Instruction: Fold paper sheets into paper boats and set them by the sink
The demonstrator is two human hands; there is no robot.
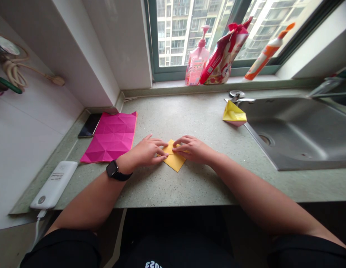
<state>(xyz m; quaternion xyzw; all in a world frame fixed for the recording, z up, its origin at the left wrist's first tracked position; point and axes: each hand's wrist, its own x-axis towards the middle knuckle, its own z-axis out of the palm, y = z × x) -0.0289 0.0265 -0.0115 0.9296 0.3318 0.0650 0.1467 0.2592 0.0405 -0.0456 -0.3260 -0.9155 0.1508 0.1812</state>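
A small folded yellow paper (174, 160) lies flat on the speckled grey-green countertop (189, 182), near its front edge. My left hand (146, 152), with a black watch on its wrist, presses its fingertips on the paper's left side. My right hand (191, 148) presses down on the paper's upper right part, fingers curled and together. Both hands touch the paper and meet over its top corner.
A creased pink paper sheet (113, 137) lies to the left, a dark phone (89, 125) beside it. A white power bank (54, 184) sits at the front left. A finished yellow paper shape (233, 114) rests by the steel sink (298, 134). Bottles and a red pouch (224, 56) stand on the window sill.
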